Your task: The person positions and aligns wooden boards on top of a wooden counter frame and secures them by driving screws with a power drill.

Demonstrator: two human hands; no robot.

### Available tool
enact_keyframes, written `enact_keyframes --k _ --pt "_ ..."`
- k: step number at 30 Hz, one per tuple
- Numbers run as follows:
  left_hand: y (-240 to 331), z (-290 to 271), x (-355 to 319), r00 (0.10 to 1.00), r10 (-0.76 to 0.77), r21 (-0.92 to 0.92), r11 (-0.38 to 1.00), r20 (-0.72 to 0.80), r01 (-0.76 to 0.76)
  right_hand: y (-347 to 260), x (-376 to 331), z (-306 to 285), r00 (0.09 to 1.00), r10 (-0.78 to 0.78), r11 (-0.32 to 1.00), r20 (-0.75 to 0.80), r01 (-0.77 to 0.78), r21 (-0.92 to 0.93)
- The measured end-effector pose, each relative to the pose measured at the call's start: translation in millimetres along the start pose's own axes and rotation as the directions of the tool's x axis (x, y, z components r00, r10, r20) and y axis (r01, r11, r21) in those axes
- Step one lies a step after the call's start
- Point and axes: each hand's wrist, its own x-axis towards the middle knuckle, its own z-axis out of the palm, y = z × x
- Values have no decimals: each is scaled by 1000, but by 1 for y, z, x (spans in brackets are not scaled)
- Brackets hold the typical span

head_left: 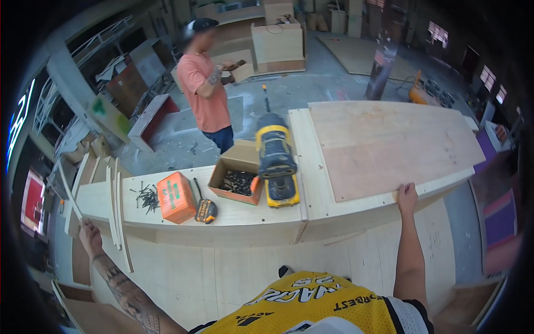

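While the thin plywood sheet lies flat on the pale workbench, the right hand grips its near edge, fingers curled over it. Its seating looks unfinished, with no fastening visible. Left of that hand stand a yellow power tool, an open box of screws and an orange box. Far left, the left hand holds a narrow strip. Beyond stands another person.

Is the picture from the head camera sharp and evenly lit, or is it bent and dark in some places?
Head view: even daylight, no hard glare on the plywood sheet; the workbench edges bow from fisheye; corners go black; the left hand near the rim looks softer than the right hand.
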Motion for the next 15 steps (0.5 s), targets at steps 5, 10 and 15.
enact_keyframes --k 5,10,15 --pt "-40 135 -114 982 187 321 931 -10 -174 -6 -3 -30 996 88 994 0 -88 -61" --pt "-9 360 -334 909 416 589 731 17 -345 -5 -5 -11 991 9 982 134 -35 186" --pt "-86 469 -495 842 342 548 645 417 -533 4 -27 -74 895 55 716 442 -344 608"
